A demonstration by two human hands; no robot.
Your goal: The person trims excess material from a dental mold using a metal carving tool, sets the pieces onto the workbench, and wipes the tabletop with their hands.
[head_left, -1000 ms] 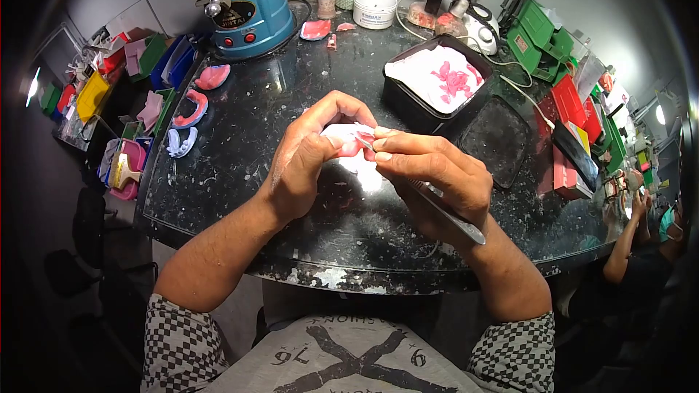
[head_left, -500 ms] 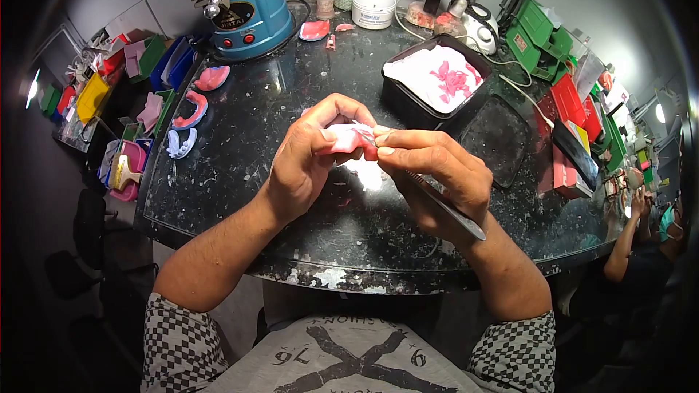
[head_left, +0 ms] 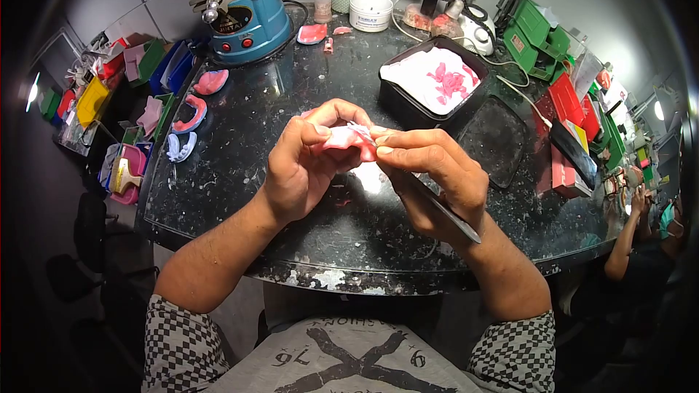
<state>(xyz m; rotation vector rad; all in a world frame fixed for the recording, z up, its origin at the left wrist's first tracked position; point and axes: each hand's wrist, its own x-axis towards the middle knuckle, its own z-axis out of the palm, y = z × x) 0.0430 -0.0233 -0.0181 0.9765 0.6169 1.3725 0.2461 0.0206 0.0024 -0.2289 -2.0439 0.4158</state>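
My left hand [head_left: 300, 167] is closed around a pink wax denture [head_left: 342, 140] with white teeth along its upper edge, held above the middle of the bench. A slim metal wax carver [head_left: 457, 220] is pinched in my right hand [head_left: 445, 178], its flat end pointing down toward my wrist. The carver's working tip is hidden by my right fingertips, which meet the right end of the denture. Whether the tip touches the wax I cannot tell.
Behind my right hand, a black tray [head_left: 408, 102] holds white material and pink wax shavings, with a dark lid [head_left: 495, 142] beside it. A blue machine [head_left: 255, 29] stands back left. Pink dental pieces [head_left: 191, 115] lie at left. Another person's arm [head_left: 625, 240] shows far right.
The denture has tilted slightly in my left fingers, showing more of its teeth and arch. My right hand and the carver have shifted only a little.
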